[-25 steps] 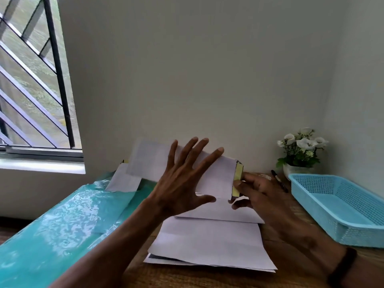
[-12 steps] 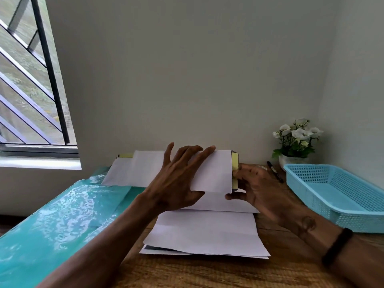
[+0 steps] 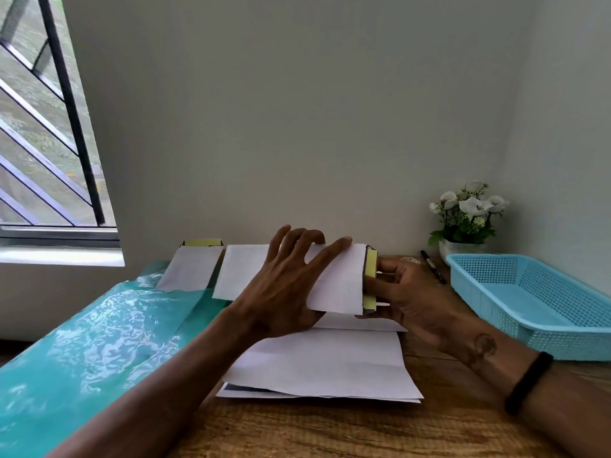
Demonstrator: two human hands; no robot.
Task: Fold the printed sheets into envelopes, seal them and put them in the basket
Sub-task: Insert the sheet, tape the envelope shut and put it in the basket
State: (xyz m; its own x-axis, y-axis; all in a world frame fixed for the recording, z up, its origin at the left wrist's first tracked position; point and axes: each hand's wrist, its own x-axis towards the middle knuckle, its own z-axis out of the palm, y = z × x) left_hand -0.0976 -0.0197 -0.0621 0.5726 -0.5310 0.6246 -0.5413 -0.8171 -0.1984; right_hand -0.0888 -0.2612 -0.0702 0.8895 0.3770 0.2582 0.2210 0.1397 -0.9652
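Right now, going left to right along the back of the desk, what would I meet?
Teal plastic sheet → small folded paper → left hand → right hand → black pen → flower pot → blue basket.

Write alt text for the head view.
Two hands fold a white sheet over a paper stack on a wooden table: left hand presses it flat, right hand pinches its yellow-striped edge. A blue basket sits right.

Matt white paper sheets (image 3: 317, 365) lie on a grained brown wooden table (image 3: 330, 431) — beside a glossy, wrinkled teal plastic cover (image 3: 99, 342). The perforated light-blue basket (image 3: 529, 302) looks like plastic — smooth.
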